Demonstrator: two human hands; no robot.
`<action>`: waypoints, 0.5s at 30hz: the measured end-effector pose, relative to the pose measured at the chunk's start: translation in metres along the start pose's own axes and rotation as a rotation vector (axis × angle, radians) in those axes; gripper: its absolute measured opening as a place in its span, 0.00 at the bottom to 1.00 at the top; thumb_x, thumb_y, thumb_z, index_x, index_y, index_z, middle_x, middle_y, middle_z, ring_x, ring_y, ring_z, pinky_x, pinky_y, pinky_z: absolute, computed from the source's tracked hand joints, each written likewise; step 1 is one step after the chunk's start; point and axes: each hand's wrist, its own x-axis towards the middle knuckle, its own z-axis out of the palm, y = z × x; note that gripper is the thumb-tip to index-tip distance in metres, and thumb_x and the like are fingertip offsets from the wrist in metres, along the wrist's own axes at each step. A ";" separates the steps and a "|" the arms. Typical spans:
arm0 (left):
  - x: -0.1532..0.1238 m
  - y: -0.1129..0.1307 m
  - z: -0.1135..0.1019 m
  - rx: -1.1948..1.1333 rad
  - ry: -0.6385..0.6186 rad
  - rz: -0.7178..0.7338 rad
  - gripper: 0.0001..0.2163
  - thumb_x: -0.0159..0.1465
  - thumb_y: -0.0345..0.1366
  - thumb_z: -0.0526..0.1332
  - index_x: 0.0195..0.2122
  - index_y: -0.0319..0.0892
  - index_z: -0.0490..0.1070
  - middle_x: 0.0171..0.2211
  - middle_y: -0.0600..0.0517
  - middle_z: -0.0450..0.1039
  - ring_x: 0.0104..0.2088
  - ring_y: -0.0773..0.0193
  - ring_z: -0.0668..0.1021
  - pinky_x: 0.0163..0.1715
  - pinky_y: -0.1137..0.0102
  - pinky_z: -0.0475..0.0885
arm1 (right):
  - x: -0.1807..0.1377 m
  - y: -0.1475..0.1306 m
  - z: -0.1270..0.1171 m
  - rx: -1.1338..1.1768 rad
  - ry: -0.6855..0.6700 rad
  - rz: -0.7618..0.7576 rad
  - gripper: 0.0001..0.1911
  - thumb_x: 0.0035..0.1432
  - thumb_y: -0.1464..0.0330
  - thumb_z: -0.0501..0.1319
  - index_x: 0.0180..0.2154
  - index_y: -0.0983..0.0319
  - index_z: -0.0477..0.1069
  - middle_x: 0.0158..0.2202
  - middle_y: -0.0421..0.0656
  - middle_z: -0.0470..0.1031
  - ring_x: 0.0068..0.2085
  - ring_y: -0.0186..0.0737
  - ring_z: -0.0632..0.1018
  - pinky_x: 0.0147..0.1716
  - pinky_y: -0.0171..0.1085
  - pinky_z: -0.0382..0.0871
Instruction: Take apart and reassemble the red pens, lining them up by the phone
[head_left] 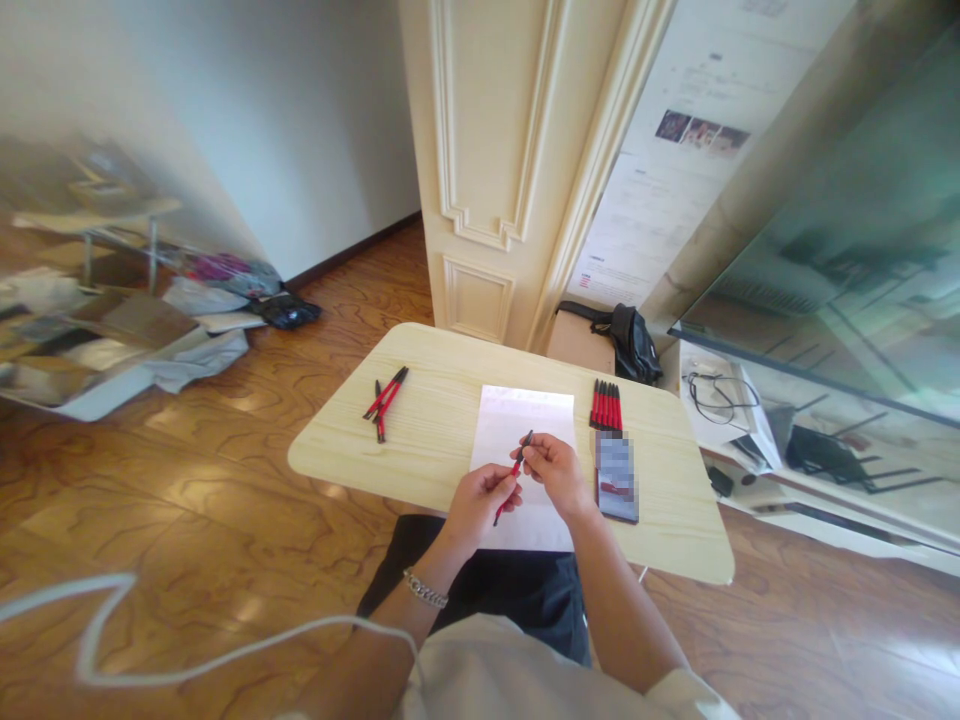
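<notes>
While worktop point(435, 455) carries paper point(517, 402) at near edge | left hand point(478, 500) and right hand point(556, 475) over it, each grip pinching held pen point(517, 466), apparently underway | pen row point(606, 408) by far edge, right side: seemingly done | loose pens point(388, 402) by left edge: likely left

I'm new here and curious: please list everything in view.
Table: one, pale wood, centre
Paper: one, white, on table
Held pen: one, red-black, in hands
Loose pens: two or three, red-black, table's left
Pen row: five or six, red-black, table's right
Phone: one, dark, near row
Bag: one, black, behind table
Panel: one, cream, centre back
Poster: one, white, beside panel
Screen: one, greenish, right
Box: one, white, below screen
Clutter: uncounted, mixed colours, far left
Floor: one, brown, around table
Cord: one, white, lower left
Bracelet: one, silver, left wrist
Left hand: one, bare, on pen
Right hand: one, bare, on pen
</notes>
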 end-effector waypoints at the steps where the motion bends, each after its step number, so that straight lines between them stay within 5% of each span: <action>1: 0.001 0.001 0.001 0.022 0.039 0.009 0.14 0.56 0.44 0.66 0.35 0.37 0.73 0.26 0.49 0.76 0.25 0.64 0.76 0.25 0.71 0.69 | 0.000 0.001 0.002 -0.006 0.030 -0.002 0.13 0.51 0.61 0.63 0.37 0.62 0.69 0.32 0.45 0.77 0.22 0.30 0.67 0.19 0.32 0.53; 8: 0.005 -0.004 0.006 0.091 0.228 0.101 0.13 0.51 0.42 0.69 0.30 0.39 0.70 0.24 0.51 0.76 0.26 0.62 0.78 0.27 0.70 0.71 | -0.001 0.015 0.020 -0.097 0.258 -0.067 0.15 0.51 0.58 0.63 0.38 0.61 0.71 0.22 0.36 0.67 0.22 0.33 0.65 0.21 0.33 0.56; 15: 0.005 -0.005 0.004 0.076 0.182 0.092 0.13 0.52 0.41 0.69 0.30 0.39 0.69 0.24 0.52 0.76 0.26 0.63 0.78 0.27 0.70 0.72 | -0.003 0.018 0.019 -0.184 0.257 -0.066 0.16 0.51 0.55 0.64 0.25 0.61 0.67 0.19 0.35 0.65 0.22 0.32 0.64 0.22 0.33 0.56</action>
